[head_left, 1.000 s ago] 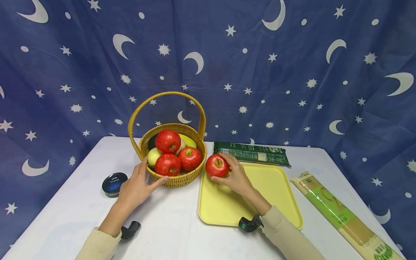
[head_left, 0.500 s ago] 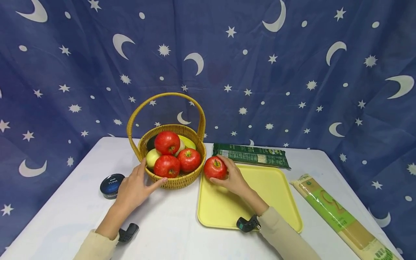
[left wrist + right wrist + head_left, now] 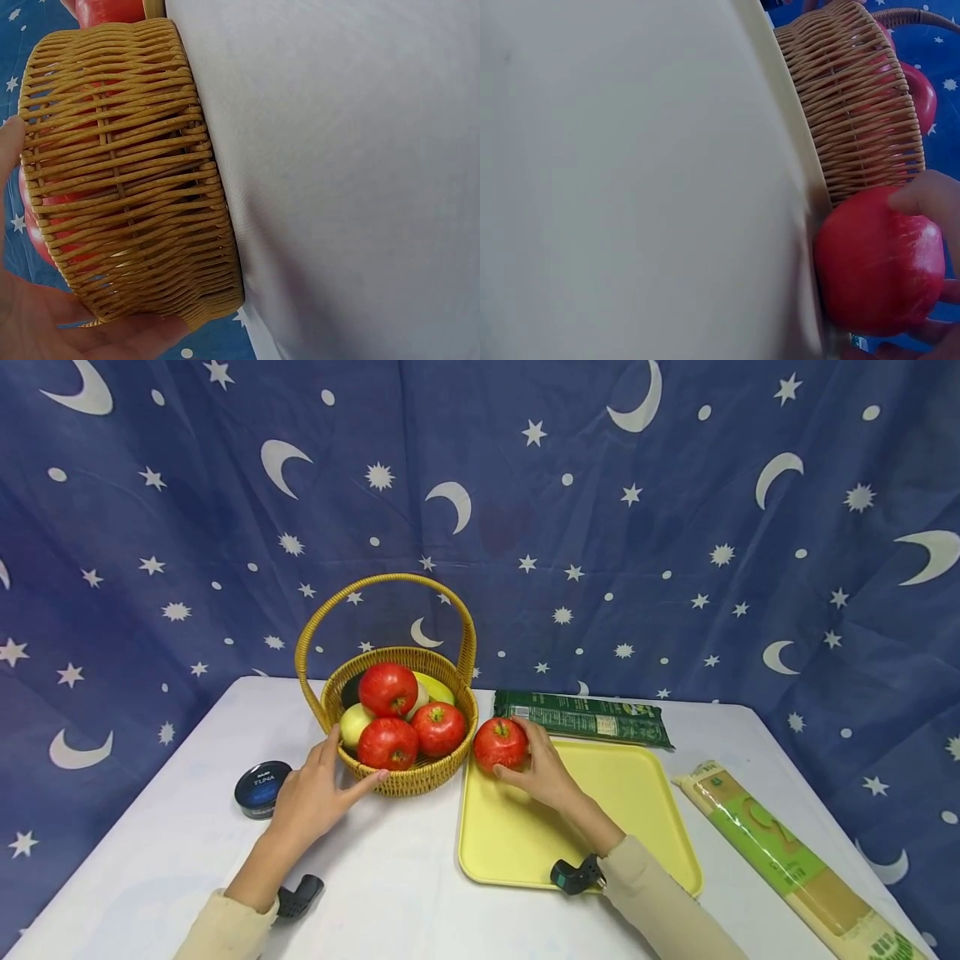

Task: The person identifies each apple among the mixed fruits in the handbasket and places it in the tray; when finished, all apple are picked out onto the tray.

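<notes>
A wicker basket (image 3: 412,781) with an arched handle holds several fruits, among them red apples (image 3: 387,744). At its left front side, my left hand (image 3: 311,797) touches the rim with thumb and fingers spread around the wall; the left wrist view shows fingers against the weave (image 3: 120,165). Over the back left corner of a yellow tray (image 3: 577,810), my right hand (image 3: 543,768) grips a red apple (image 3: 501,745) between thumb and fingers. In the right wrist view that apple (image 3: 877,262) is beside the basket (image 3: 855,112).
A dark blue tuna can (image 3: 262,787) stands left of my left hand. Behind the tray lies a green packet (image 3: 585,717). A long noodle packet (image 3: 795,856) lies slanted to the right of the tray. A blue curtain (image 3: 495,510) hangs behind the table.
</notes>
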Available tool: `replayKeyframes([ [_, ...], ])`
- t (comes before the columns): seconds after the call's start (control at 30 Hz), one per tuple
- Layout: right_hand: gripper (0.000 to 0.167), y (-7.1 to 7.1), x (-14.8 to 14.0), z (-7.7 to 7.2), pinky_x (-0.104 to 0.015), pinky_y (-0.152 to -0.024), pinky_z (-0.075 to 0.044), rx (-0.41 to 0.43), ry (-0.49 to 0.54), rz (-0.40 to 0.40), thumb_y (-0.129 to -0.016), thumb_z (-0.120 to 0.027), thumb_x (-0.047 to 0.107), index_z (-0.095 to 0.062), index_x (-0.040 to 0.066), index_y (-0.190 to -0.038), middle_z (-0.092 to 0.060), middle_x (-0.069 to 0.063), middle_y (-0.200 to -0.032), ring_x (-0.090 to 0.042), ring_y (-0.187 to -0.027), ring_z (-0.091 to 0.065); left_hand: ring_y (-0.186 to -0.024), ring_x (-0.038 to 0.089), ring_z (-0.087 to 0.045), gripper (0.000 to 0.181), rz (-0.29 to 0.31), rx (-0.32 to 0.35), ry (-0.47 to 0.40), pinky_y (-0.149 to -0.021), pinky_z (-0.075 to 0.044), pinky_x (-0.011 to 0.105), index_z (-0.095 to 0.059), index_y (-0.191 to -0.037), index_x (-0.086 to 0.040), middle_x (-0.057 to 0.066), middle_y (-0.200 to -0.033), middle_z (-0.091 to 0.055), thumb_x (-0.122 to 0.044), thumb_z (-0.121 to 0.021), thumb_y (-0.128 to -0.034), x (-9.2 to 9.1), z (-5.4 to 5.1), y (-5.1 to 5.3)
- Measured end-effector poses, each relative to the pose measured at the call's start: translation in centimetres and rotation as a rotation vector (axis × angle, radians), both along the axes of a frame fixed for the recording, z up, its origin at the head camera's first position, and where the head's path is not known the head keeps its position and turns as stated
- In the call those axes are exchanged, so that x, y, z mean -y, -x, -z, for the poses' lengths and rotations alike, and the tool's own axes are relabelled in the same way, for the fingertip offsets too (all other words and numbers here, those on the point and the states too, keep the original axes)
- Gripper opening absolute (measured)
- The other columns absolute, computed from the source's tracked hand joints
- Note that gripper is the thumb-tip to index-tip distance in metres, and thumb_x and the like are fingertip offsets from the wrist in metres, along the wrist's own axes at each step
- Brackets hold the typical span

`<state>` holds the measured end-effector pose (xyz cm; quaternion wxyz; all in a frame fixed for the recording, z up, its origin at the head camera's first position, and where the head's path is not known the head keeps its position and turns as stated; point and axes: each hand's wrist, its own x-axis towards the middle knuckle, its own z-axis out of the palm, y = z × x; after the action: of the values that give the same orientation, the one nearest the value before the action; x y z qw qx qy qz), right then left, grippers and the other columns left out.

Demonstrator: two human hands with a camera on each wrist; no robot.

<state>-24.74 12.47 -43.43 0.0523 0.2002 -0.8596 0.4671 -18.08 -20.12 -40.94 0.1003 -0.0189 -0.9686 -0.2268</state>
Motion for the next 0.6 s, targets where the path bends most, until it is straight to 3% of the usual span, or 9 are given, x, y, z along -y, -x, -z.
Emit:
replayKeyframes([
  [0.4,0.075,-0.6,0.2,-0.8,-0.059,-0.099,-0.043,-0.044,0.007,0.014,-0.079,-0.08,0.016,-0.041,-0.001,-0.141,-0.041,-0.023,-0.139,-0.04,-0.124,-0.048,-0.123,0.055,-0.046,0.107,0.002,0.018,-0.006,-0.094,-0.038,0.07,-0.017,-0.153,0.005,0.035,-0.146,-0.035,-0.069,-0.056,-0.0859,0.0,-0.1,-0.1],
  [0.6,0.071,-1.1,0.7,-1.6,-0.057,-0.094,-0.047,-0.094,0.018,0.002,-0.079,-0.081,0.016,-0.044,0.002,-0.138,-0.04,-0.022,-0.141,-0.041,-0.123,-0.049,-0.122,0.054,-0.046,0.107,0.004,0.024,-0.01,-0.092,-0.039,0.068,-0.015,-0.154,0.003,0.034,-0.146,-0.034,-0.069,-0.055,-0.0863,-0.1,-0.1,-0.2],
])
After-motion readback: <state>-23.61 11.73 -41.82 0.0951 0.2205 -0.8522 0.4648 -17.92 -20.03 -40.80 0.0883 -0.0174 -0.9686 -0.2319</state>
